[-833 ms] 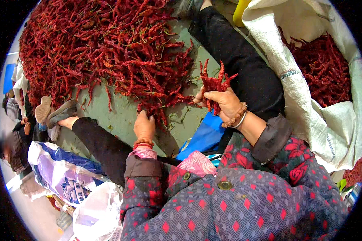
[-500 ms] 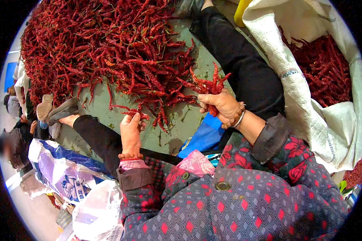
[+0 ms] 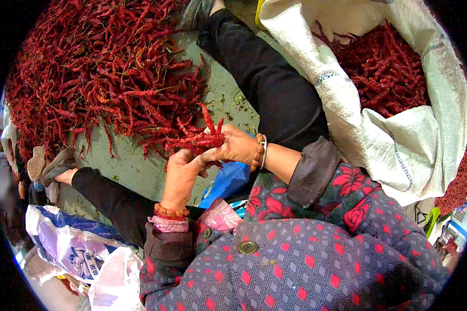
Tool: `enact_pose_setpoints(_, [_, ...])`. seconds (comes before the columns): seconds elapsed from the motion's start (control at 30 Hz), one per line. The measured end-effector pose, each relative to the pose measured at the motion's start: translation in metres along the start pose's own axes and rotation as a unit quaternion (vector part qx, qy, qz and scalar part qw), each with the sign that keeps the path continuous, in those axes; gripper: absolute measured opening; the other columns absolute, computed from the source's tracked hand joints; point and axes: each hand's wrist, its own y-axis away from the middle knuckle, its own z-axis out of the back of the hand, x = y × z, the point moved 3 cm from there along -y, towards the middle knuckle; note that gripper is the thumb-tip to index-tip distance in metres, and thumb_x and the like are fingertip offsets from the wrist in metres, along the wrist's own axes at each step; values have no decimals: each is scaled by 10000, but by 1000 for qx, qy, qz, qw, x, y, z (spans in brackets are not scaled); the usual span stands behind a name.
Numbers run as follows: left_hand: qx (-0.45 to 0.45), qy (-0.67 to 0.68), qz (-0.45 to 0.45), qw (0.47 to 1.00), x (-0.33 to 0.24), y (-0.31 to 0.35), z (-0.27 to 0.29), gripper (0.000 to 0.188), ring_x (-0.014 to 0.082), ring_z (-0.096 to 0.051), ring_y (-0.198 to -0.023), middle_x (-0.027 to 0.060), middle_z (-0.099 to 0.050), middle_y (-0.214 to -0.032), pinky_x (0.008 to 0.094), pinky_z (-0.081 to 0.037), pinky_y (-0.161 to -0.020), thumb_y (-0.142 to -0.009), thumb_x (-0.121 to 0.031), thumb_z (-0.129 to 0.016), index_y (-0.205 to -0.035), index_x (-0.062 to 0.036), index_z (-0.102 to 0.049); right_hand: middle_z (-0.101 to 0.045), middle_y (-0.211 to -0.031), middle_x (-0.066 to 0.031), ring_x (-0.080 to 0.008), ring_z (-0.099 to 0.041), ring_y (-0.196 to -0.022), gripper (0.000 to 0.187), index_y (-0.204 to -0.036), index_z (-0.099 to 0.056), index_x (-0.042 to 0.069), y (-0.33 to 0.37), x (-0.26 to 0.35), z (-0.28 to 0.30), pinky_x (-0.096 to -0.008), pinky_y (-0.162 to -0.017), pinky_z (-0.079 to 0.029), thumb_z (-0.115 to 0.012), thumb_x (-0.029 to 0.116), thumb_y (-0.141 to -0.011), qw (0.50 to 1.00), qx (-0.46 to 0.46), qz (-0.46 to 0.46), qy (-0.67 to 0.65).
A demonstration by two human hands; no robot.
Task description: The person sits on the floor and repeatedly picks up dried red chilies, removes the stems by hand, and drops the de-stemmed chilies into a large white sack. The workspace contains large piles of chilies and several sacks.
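A big heap of dried red chillies (image 3: 104, 72) lies on the green floor in front of me. My right hand (image 3: 236, 147) is closed around a bunch of red chillies (image 3: 197, 137), their tips fanning up and to the left. My left hand (image 3: 180, 173) comes up from below and touches the same bunch, fingers curled against its lower side. Both wrists wear bead bracelets. My legs in black trousers stretch out on either side of the hands.
A white woven sack (image 3: 399, 140) full of red chillies stands open at the right. A blue cushion (image 3: 225, 181) lies under my hands. Printed plastic bags (image 3: 72, 249) lie at the lower left. Bare green floor (image 3: 124, 166) shows between heap and legs.
My left hand has risen from the heap's edge and met my right hand. The right hand has swung the bunch down and left toward it.
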Motion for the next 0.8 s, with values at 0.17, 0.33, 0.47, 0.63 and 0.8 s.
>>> enact_pose_setpoints(0.17, [-16, 62, 2, 998, 0, 3, 3, 126, 85, -481, -537, 36, -552, -682, 207, -389, -464, -797, -111, -542, -863, -4, -548, -593, -667, -17, -97, -533, -542, 262, -855, -595, 35, 1, 5, 2, -230, -469, -420, -699, 186, -668, 992, 20, -101, -71])
enact_pose_setpoints(0.33, [-30, 107, -23, 994, -2, 1, 14, 64, 83, -463, -516, 35, -521, -670, 197, -377, -452, -818, -84, -488, -830, -22, -487, -606, -695, -24, -96, -541, -579, 248, -861, -599, 54, -1, -7, -2, -236, -515, -419, -697, 184, -674, 982, 10, -91, -165])
enact_pose_setpoints(0.47, [-65, 67, -38, 995, -8, 1, 12, 60, 67, -442, -490, 23, -504, -641, 193, -363, -430, -821, -79, -476, -779, -36, -469, -614, -749, -23, -99, -554, -623, 281, -906, -588, 56, -2, -9, -1, -241, -563, -437, -702, 144, -665, 983, 7, -115, -142])
enact_pose_setpoints(0.63, [-96, 26, -42, 994, -5, -1, 7, 42, 74, -444, -481, 25, -507, -656, 195, -371, -424, -820, -63, -464, -796, -30, -475, -613, -789, -21, -97, -558, -682, 327, -951, -571, 52, -2, -16, -2, -246, -626, -446, -702, 93, -654, 983, 37, -127, -130])
enact_pose_setpoints(0.8, [-101, 152, -76, 980, -14, 1, -1, 76, 96, -503, -563, 43, -539, -706, 213, -424, -507, -833, -72, -450, -857, -14, -494, -607, -786, -24, -108, -549, -682, 254, -896, -586, 40, 0, -9, -1, -254, -645, -441, -683, 105, -671, 974, -13, -101, -201])
